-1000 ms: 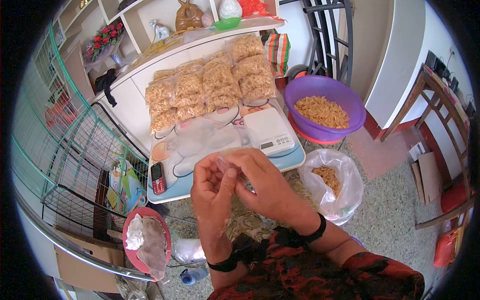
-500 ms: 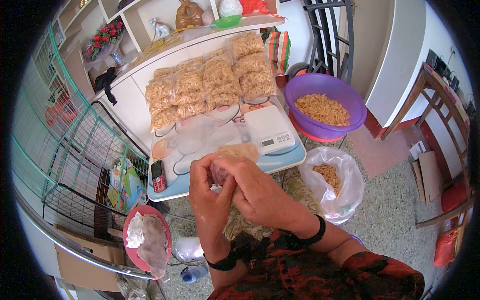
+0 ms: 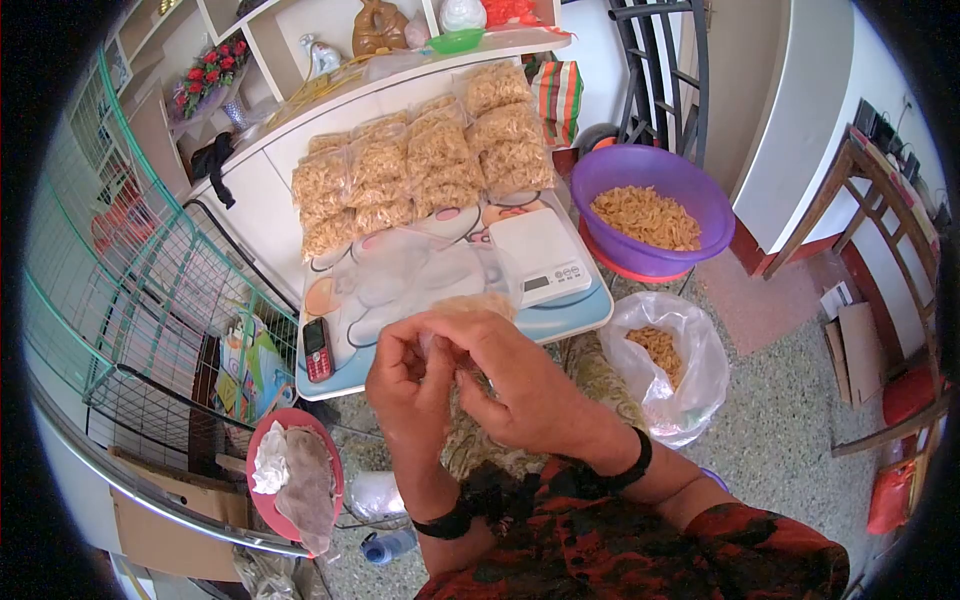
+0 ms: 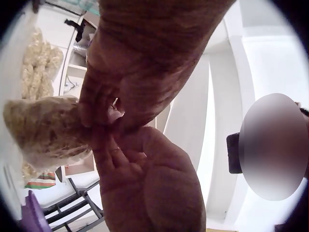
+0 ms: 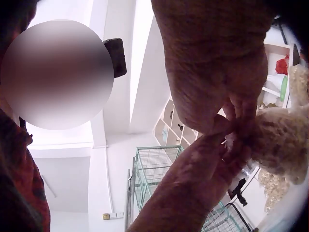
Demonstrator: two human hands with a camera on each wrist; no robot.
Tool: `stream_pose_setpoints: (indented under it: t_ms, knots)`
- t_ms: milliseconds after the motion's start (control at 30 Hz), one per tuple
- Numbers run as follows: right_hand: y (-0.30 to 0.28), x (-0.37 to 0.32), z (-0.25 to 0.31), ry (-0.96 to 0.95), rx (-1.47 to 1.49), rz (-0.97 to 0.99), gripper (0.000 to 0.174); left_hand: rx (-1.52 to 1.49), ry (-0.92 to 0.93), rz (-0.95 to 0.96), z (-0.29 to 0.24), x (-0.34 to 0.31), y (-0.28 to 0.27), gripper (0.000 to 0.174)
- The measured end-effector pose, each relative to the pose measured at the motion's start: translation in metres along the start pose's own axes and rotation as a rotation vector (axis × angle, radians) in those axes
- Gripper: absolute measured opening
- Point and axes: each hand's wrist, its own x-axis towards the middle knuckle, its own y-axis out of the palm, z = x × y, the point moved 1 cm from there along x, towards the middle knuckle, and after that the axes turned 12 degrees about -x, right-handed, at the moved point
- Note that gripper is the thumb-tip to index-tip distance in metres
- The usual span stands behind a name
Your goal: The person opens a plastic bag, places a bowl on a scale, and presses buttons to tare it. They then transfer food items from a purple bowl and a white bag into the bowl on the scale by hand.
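Both hands meet over the near edge of the low table (image 3: 350, 378). Between them is a clear plastic bag (image 4: 48, 130) filled with yellowish dried pieces. My left hand (image 3: 412, 395) pinches the bag's gathered neck with thumb and fingers. From the other side, my right hand (image 3: 530, 385) holds the same twisted neck, its fingers bent close to the left fingertips. In the head view most of the bag is hidden behind the hands. The right wrist view shows its full body (image 5: 282, 140) bulging out beyond the fingers.
Stacked filled bags (image 3: 430, 155) line the table's back. A white scale (image 3: 535, 250) sits right, a red phone (image 3: 317, 350) left, flat plastic bags (image 3: 400, 275) between. A purple basin (image 3: 600, 235) and an open white sack (image 3: 700, 390) stand right; a pink basin (image 3: 335, 450) stands lower left.
The filled bag came into view beyond the hands, then sank partly behind them again. Both hands shifted slightly left, and their fingers moved about the bag's neck.
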Motion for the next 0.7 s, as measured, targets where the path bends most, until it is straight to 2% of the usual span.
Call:
stream_pose_setpoints:
  t_ms: [100,233,267,467,567,700]
  knots:
    - [-0.003,-0.002,-0.008,-0.063,-0.169,-0.213,0.057,-0.103,-0.071,-0.111,-0.008,0.004,-0.006,0.017]
    - [-0.016,0.0,-0.025,-0.039,-0.215,-0.144,0.084,-0.266,-0.079,-0.22,-0.017,0.01,-0.014,0.019]
    - [-0.014,-0.003,-0.033,-0.031,-0.177,-0.088,0.103,-0.295,-0.096,-0.232,-0.02,0.011,-0.013,0.02]
    - [-0.011,-0.007,-0.054,-0.106,-0.183,-0.095,0.114,-0.493,-0.243,-0.246,-0.033,0.013,-0.007,0.022]
    - [-0.01,-0.009,-0.062,-0.096,-0.155,-0.173,0.112,-0.603,-0.266,-0.239,-0.032,0.015,-0.006,0.025]
    - [0.001,-0.011,-0.063,-0.078,0.037,-0.265,0.098,-0.688,-0.317,-0.212,-0.028,0.017,0.0,0.033]
